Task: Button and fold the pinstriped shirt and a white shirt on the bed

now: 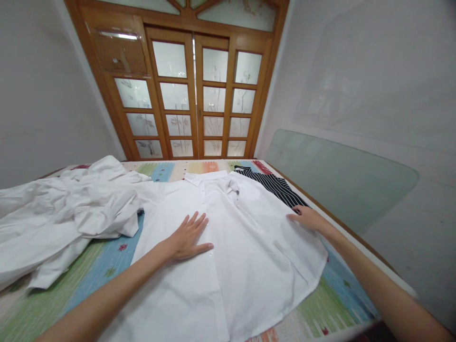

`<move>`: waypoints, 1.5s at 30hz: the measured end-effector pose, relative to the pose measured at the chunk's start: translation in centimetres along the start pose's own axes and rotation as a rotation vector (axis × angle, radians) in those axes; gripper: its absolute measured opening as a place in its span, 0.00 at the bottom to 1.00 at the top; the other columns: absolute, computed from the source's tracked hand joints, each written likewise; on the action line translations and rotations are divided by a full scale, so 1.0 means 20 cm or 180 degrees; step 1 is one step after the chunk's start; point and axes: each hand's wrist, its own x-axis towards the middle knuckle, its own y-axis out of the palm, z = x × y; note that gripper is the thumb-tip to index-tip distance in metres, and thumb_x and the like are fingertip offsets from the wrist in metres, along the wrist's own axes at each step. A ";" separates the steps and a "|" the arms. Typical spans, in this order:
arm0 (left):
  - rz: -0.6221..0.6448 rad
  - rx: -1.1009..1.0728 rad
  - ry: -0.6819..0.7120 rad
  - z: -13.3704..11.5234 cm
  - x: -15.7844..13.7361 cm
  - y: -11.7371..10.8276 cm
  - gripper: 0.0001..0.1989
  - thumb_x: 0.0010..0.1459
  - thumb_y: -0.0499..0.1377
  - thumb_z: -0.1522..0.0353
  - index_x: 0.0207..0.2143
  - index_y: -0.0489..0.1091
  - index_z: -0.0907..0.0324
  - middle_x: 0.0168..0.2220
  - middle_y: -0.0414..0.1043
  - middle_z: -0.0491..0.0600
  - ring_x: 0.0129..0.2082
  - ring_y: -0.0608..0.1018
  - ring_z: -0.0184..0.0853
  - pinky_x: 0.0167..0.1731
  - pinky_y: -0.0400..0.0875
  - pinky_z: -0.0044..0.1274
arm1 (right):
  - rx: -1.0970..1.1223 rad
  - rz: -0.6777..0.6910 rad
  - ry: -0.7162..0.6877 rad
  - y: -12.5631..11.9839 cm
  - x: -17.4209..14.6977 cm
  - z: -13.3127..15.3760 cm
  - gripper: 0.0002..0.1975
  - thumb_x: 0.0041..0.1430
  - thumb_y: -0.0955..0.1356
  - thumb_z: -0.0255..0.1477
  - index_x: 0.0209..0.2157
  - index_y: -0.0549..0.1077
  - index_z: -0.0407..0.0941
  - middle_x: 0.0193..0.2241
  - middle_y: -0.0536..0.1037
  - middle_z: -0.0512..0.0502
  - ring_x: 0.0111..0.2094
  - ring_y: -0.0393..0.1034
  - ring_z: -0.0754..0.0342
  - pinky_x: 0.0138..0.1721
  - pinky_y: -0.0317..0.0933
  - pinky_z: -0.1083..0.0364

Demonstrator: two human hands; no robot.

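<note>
A white button-up shirt (249,247) lies spread out, its collar at the far end and its button strip running toward me. My left hand (188,237) rests flat on the shirt near the buttons, fingers spread. At the shirt's right edge is my right hand (307,218), thumb and forefinger apart with dark cloth showing between them; its other fingers are hidden. The thumb touches the white fabric. Beside that hand, a black-and-white striped garment (276,185) sticks out from under the shirt.
Crumpled white cloth (78,204) is heaped on the left. Everything lies on a colourful patterned bed cover (117,256). A pale green panel (338,171) stands against the right wall. Wooden doors with glass panes (194,95) are beyond the far edge.
</note>
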 end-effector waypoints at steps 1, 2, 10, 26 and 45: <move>0.0006 0.0001 0.0021 -0.01 -0.01 0.00 0.44 0.59 0.46 0.42 0.68 0.46 0.58 0.69 0.42 0.60 0.69 0.43 0.51 0.65 0.40 0.45 | 0.0064 0.0027 0.0009 -0.01 0.00 -0.01 0.18 0.52 0.68 0.39 0.41 0.77 0.42 0.38 0.80 0.37 0.39 0.75 0.44 0.38 0.66 0.51; 0.0021 0.0000 0.0039 -0.02 -0.02 0.00 0.44 0.59 0.46 0.42 0.69 0.45 0.58 0.69 0.42 0.59 0.69 0.43 0.51 0.65 0.39 0.45 | 0.0136 0.0070 0.0014 -0.03 0.00 -0.01 0.16 0.51 0.68 0.39 0.37 0.77 0.42 0.36 0.80 0.38 0.37 0.74 0.45 0.36 0.65 0.52; 0.0085 -0.0057 0.0187 -0.08 -0.10 0.05 0.35 0.65 0.41 0.49 0.69 0.42 0.55 0.70 0.40 0.55 0.70 0.43 0.46 0.65 0.37 0.44 | 0.1441 0.1169 -0.0343 -0.18 -0.08 0.11 0.19 0.47 0.66 0.47 0.24 0.68 0.45 0.23 0.71 0.49 0.24 0.65 0.54 0.23 0.59 0.57; -0.1202 -0.1586 -0.0661 -0.07 0.19 -0.07 0.21 0.64 0.48 0.56 0.49 0.68 0.59 0.51 0.74 0.56 0.52 0.74 0.42 0.54 0.66 0.35 | 0.1181 0.1444 -0.2916 -0.16 -0.58 0.87 0.12 0.66 0.60 0.32 0.39 0.73 0.43 0.54 0.72 0.39 0.52 0.66 0.49 0.55 0.58 0.50; -0.1688 -0.2520 -0.1622 0.03 0.99 -0.12 0.12 0.42 0.67 0.66 0.20 0.64 0.57 0.28 0.74 0.51 0.40 0.75 0.44 0.42 0.64 0.29 | 0.1036 0.0426 -0.2592 0.18 -0.64 0.82 0.16 0.59 0.65 0.23 0.49 0.71 0.44 0.50 0.75 0.40 0.57 0.64 0.47 0.56 0.58 0.47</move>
